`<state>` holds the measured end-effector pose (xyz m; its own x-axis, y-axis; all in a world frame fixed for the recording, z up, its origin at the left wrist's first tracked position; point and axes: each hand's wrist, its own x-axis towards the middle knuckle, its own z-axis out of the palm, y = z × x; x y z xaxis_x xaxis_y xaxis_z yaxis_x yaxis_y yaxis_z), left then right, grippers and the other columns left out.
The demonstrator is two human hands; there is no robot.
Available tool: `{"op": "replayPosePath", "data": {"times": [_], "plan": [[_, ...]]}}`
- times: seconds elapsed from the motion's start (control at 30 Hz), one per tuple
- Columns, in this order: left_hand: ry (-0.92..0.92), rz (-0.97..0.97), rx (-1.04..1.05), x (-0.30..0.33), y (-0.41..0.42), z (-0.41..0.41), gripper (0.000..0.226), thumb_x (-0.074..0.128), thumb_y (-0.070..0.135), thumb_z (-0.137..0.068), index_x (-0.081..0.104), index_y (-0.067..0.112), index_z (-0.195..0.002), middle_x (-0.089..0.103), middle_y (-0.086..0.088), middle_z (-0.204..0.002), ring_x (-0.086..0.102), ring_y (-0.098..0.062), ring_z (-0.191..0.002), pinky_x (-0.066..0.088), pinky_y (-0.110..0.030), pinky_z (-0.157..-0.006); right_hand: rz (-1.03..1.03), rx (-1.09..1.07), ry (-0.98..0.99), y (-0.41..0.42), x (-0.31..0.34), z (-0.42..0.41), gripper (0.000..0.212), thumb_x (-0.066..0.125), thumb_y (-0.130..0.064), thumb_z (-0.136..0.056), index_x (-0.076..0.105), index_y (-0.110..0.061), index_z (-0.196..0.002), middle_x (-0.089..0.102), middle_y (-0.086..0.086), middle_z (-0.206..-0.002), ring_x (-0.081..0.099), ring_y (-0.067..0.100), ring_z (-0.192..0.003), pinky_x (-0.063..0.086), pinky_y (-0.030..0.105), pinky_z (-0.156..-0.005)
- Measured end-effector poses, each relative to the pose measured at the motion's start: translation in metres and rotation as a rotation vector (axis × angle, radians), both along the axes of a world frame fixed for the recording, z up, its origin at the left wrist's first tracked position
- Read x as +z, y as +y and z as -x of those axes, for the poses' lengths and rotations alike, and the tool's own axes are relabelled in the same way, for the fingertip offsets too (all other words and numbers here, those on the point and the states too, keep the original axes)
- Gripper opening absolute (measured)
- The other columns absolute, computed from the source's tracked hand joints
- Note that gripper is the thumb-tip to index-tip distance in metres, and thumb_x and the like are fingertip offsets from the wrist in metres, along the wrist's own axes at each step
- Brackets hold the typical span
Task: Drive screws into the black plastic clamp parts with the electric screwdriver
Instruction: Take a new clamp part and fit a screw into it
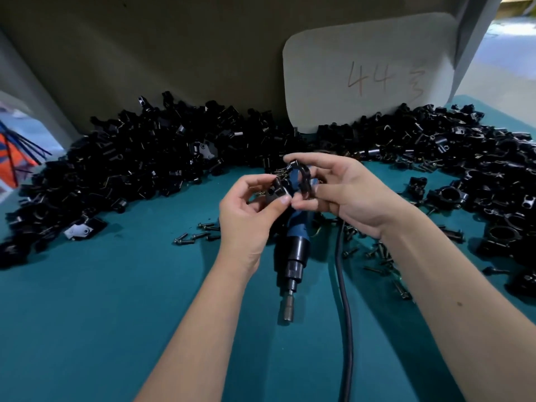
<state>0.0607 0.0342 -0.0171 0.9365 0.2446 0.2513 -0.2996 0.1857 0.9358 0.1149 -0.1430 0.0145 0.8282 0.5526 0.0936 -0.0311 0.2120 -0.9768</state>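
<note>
My left hand (246,216) pinches a small black clamp piece (275,192) between thumb and fingers. My right hand (345,195) grips a curved black clamp half (301,177) right beside it; the two pieces nearly touch above the table. Beneath my hands the blue and black electric screwdriver (295,250) lies flat on the teal table (116,300), its bit socket pointing toward me. Its black cable (345,300) runs down past my right forearm. Loose screws (200,233) lie scattered left and right of the tool.
A large heap of black clamp parts (139,158) fills the left and back. Another heap with assembled clamps (478,175) fills the right. A grey card marked "44" (368,71) leans on the back panel. An orange bag (14,158) shows at far left.
</note>
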Motion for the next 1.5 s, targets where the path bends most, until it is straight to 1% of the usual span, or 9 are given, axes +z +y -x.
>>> {"op": "replayPosePath", "data": {"times": [0.13, 0.27, 0.5, 0.7, 0.83, 1.03, 1.13, 1.37, 1.5], "plan": [[0.001, -0.011, 0.001, 0.001, 0.003, -0.001, 0.033, 0.078, -0.011, -0.082, 0.071, 0.013, -0.104, 0.076, 0.006, -0.099, 0.073, -0.013, -0.096, 0.057, -0.027, -0.087, 0.106, 0.000, -0.018, 0.000, -0.005, 0.001, 0.047, 0.056, 0.020, -0.095, 0.064, -0.008, -0.132, 0.073, 0.021, -0.113, 0.078, 0.036, -0.095, 0.064, 0.030, -0.078], [0.028, 0.086, -0.005, 0.001, 0.004, -0.003, 0.030, 0.075, -0.009, -0.084, 0.070, 0.010, -0.106, 0.073, -0.008, -0.109, 0.068, -0.027, -0.106, 0.055, -0.046, -0.101, 0.202, -0.048, -0.092, -0.001, -0.006, -0.001, 0.038, 0.072, 0.005, -0.092, 0.066, -0.005, -0.128, 0.069, 0.017, -0.088, 0.078, 0.039, -0.084, 0.063, 0.027, -0.068], [0.149, 0.480, -0.199, 0.010, 0.002, -0.001, 0.032, 0.073, 0.011, -0.079, 0.065, 0.014, -0.110, 0.075, -0.002, -0.091, 0.073, -0.012, -0.079, 0.060, -0.023, -0.070, 0.102, -0.071, -0.266, 0.003, 0.000, 0.001, 0.035, 0.074, -0.005, -0.094, 0.070, -0.015, -0.127, 0.068, 0.012, -0.079, 0.076, 0.040, -0.072, 0.063, 0.036, -0.063], [0.219, 0.879, -0.299, 0.015, -0.018, 0.003, 0.023, 0.074, 0.009, -0.080, 0.064, 0.008, -0.101, 0.075, -0.010, -0.087, 0.076, -0.017, -0.076, 0.062, -0.028, -0.067, 0.112, -0.208, -0.306, 0.011, -0.004, 0.003, 0.019, 0.079, -0.029, -0.086, 0.069, -0.013, -0.089, 0.070, 0.007, -0.077, 0.071, 0.021, -0.070, 0.060, 0.032, -0.054], [0.220, 0.871, -0.230, 0.015, -0.019, 0.000, 0.016, 0.069, 0.004, -0.091, 0.060, 0.010, -0.102, 0.074, -0.011, -0.093, 0.077, -0.019, -0.081, 0.063, -0.031, -0.074, 0.068, -0.309, -0.361, 0.018, -0.005, 0.002, 0.015, 0.080, -0.019, -0.089, 0.067, -0.012, -0.091, 0.070, 0.005, -0.076, 0.067, 0.020, -0.062, 0.053, 0.027, -0.049], [0.179, 0.258, -0.022, 0.012, -0.008, -0.001, 0.025, 0.070, -0.006, -0.092, 0.066, 0.011, -0.109, 0.067, -0.026, -0.123, 0.073, -0.022, -0.090, 0.058, -0.026, -0.077, -0.166, -0.330, -0.115, 0.014, -0.001, 0.000, 0.024, 0.079, -0.024, -0.084, 0.068, -0.011, -0.101, 0.070, 0.010, -0.078, 0.055, 0.012, -0.055, 0.041, 0.018, -0.046], [0.160, 0.296, -0.127, 0.014, -0.005, 0.000, 0.026, 0.070, -0.008, -0.091, 0.069, 0.008, -0.112, 0.070, -0.019, -0.112, 0.074, -0.021, -0.088, 0.059, -0.024, -0.080, -0.052, -0.291, -0.176, 0.011, -0.004, -0.001, 0.004, 0.076, -0.015, -0.092, 0.076, -0.013, -0.096, 0.066, 0.001, -0.072, 0.051, 0.010, -0.053, 0.037, 0.017, -0.043], [0.150, 0.451, -0.189, 0.015, -0.004, -0.001, 0.030, 0.062, -0.009, -0.095, 0.064, -0.003, -0.124, 0.072, -0.016, -0.108, 0.075, -0.019, -0.091, 0.059, -0.023, -0.081, -0.007, -0.207, -0.159, 0.009, -0.008, -0.004, 0.032, 0.087, -0.024, -0.075, 0.080, -0.016, -0.105, 0.072, 0.001, -0.086, 0.058, 0.013, -0.065, 0.043, 0.017, -0.050], [0.160, 0.436, -0.167, 0.015, -0.003, -0.001, 0.028, 0.063, -0.009, -0.094, 0.068, 0.001, -0.120, 0.073, -0.014, -0.106, 0.074, -0.018, -0.088, 0.059, -0.022, -0.079, 0.061, -0.302, -0.245, 0.011, -0.011, -0.006, 0.020, 0.083, -0.014, -0.086, 0.080, -0.016, -0.106, 0.075, 0.002, -0.082, 0.058, 0.013, -0.062, 0.046, 0.018, -0.053]]}}
